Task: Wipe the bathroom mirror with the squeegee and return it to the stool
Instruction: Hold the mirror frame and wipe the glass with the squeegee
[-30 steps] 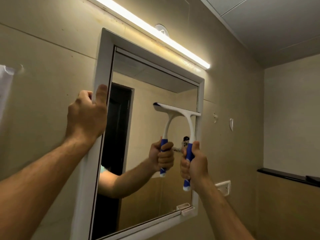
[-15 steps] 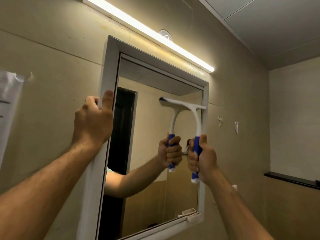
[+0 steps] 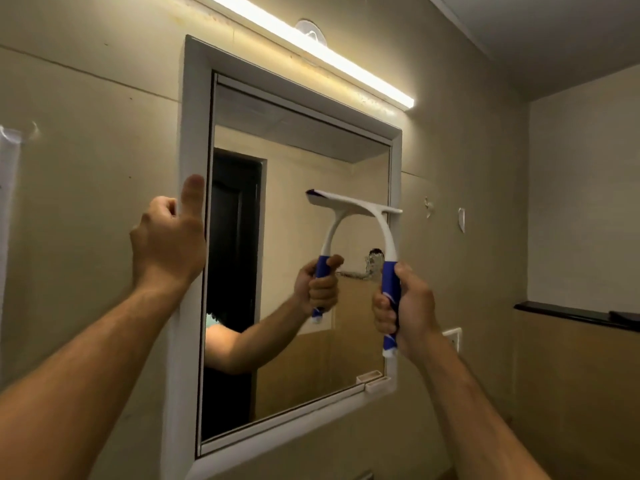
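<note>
wiping underway | right hand clamped on squeegee handle, blade on mirror at right edge, mid-height | left hand gripping frame | stool unseen, return pending

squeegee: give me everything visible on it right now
The squeegee looks like plastic: a white curved neck, a blue handle with white markings and a white end cap. Its flat white blade head lies roughly level against the mirror glass, near the right frame edge at mid height, with its reflection beside it. It stands upright, handle down. The right hand grips the blue handle, fingers wrapped around it. Nothing else touches it.
</note>
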The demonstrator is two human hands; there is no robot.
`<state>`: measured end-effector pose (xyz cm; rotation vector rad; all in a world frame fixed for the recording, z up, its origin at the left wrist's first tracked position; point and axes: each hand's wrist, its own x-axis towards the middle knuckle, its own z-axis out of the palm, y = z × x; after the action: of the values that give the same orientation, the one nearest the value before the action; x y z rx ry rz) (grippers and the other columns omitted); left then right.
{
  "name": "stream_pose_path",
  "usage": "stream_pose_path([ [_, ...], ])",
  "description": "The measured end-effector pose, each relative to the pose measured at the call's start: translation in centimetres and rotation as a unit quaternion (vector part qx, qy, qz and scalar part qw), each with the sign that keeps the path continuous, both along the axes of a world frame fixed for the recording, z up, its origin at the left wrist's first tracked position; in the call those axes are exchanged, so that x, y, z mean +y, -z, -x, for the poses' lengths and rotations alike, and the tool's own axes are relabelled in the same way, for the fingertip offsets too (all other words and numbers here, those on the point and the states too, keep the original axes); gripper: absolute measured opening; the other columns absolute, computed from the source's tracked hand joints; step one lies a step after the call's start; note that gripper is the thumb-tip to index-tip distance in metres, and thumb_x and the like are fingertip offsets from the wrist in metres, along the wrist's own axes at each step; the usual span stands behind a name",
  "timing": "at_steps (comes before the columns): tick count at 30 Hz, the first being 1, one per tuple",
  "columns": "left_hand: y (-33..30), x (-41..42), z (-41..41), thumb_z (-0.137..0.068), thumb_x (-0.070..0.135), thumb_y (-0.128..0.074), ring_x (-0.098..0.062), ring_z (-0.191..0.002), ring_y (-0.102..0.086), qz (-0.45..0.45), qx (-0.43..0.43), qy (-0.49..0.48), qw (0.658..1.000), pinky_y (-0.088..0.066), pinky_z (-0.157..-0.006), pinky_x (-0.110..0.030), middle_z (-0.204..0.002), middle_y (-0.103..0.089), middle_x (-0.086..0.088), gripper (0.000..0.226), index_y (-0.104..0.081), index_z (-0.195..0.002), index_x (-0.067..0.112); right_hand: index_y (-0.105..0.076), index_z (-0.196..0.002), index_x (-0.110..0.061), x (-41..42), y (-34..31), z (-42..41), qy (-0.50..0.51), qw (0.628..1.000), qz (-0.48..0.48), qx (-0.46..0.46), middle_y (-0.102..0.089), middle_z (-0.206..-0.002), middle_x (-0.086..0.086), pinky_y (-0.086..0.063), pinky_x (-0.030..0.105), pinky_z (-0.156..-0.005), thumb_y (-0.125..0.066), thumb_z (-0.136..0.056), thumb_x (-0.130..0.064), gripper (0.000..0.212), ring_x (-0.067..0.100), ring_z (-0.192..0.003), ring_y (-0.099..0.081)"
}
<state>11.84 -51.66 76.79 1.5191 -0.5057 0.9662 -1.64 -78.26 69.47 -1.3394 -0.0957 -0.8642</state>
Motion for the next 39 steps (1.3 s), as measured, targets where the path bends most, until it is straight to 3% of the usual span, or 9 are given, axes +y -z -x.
stream_pose_path([
  [3,0.5,-0.3,-0.1,-0.09,0.07,-0.024,-0.005,-0.056,-0.036,0.004,-0.002,-0.009,1.0,-0.021,-0.045,-0.024,-0.065,-0.043,0.003,0.063,-0.049,-0.08,0.013,-0.054,-0.107,-0.017,-0.7,2.6,0.0,-0.005,1.0,-0.028,-0.005,-0.05,-0.058,0.003,-0.033,0.023,-0.036,-0.041,-0.094,-0.037,0.028,0.014,-0.041,-0.038],
  [5,0.9,-0.3,-0.2,-0.091,0.069,-0.024,-0.002,-0.057,-0.035,0.005,0.001,-0.016,1.0,-0.021,-0.046,-0.021,-0.066,-0.042,0.007,0.06,-0.049,-0.087,0.015,-0.055,-0.114,-0.014,-0.9,4.9,0.0,0.003,0.999,-0.038,0.005,-0.051,-0.059,0.004,-0.033,0.023,-0.037,-0.041,-0.095,-0.036,0.032,0.014,-0.041,-0.039],
  [12,1.6,-0.6,-0.1,-0.094,0.064,-0.023,0.0,-0.056,-0.036,0.012,-0.018,-0.022,1.0,-0.022,-0.046,-0.019,-0.067,-0.041,0.009,0.055,-0.047,-0.093,0.014,-0.061,-0.11,-0.014,-0.2,4.5,0.8,0.078,0.997,0.006,0.003,-0.05,-0.056,0.002,-0.031,0.023,-0.036,-0.036,-0.099,-0.038,0.037,0.012,-0.04,-0.038],
  [17,1.6,-0.4,-0.2,-0.095,0.063,-0.022,-0.001,-0.057,-0.038,0.005,-0.011,-0.004,1.0,-0.026,-0.046,-0.02,-0.068,-0.042,0.007,0.055,-0.046,-0.093,0.013,-0.063,-0.118,-0.018,-0.4,3.7,1.9,0.011,1.0,-0.011,0.002,-0.052,-0.059,0.004,-0.034,0.023,-0.037,-0.038,-0.1,-0.034,0.034,0.012,-0.041,-0.04],
  [21,1.6,-0.4,0.1,-0.096,0.062,-0.022,0.001,-0.057,-0.035,0.007,-0.006,-0.006,1.0,-0.027,-0.043,-0.008,-0.068,-0.041,0.008,0.053,-0.046,-0.092,0.014,-0.063,-0.117,-0.019,0.3,6.3,2.0,0.009,0.999,-0.027,0.022,-0.051,-0.059,0.004,-0.034,0.024,-0.037,-0.038,-0.099,-0.034,0.034,0.013,-0.041,-0.039],
  [26,2.8,-0.5,0.0,-0.091,0.07,-0.019,-0.004,-0.056,-0.037,0.024,0.042,0.011,0.999,-0.025,-0.048,-0.023,-0.066,-0.042,0.005,0.063,-0.047,-0.083,0.015,-0.068,-0.108,-0.021,1.5,9.8,3.1,-0.02,0.998,-0.042,0.04,-0.05,-0.057,0.005,-0.032,0.024,-0.037,-0.037,-0.1,-0.034,0.034,0.013,-0.041,-0.037],
  [30,5.5,-0.5,-0.5,-0.089,0.073,-0.014,-0.013,-0.054,-0.039,0.012,0.057,0.011,0.998,-0.025,-0.047,-0.027,-0.063,-0.046,-0.004,0.075,-0.048,-0.073,0.009,-0.066,-0.113,-0.023,1.9,8.3,3.2,0.008,1.0,-0.011,0.018,-0.053,-0.057,0.002,-0.034,0.023,-0.036,-0.038,-0.099,-0.04,0.036,0.011,-0.04,-0.039],
  [35,5.8,-0.6,-0.7,-0.091,0.071,-0.014,-0.009,-0.055,-0.038,0.013,0.036,0.0,0.999,-0.023,-0.047,-0.025,-0.063,-0.046,-0.002,0.067,-0.044,-0.068,0.016,-0.06,-0.12,-0.032,2.7,5.3,1.6,0.042,0.999,0.005,0.028,-0.056,-0.059,0.001,-0.037,0.025,-0.039,-0.045,-0.083,-0.058,0.047,0.011,-0.042,-0.043],
  [39,6.2,-0.6,-0.9,-0.092,0.069,-0.014,-0.008,-0.054,-0.038,0.017,0.027,-0.004,0.999,-0.024,-0.047,-0.024,-0.063,-0.045,-0.001,0.063,-0.042,-0.067,0.018,-0.063,-0.118,-0.033,2.4,8.4,1.2,0.009,0.999,-0.03,0.022,-0.051,-0.057,0.0,-0.033,0.024,-0.038,-0.043,-0.089,-0.054,0.041,0.011,-0.041,-0.037],
])
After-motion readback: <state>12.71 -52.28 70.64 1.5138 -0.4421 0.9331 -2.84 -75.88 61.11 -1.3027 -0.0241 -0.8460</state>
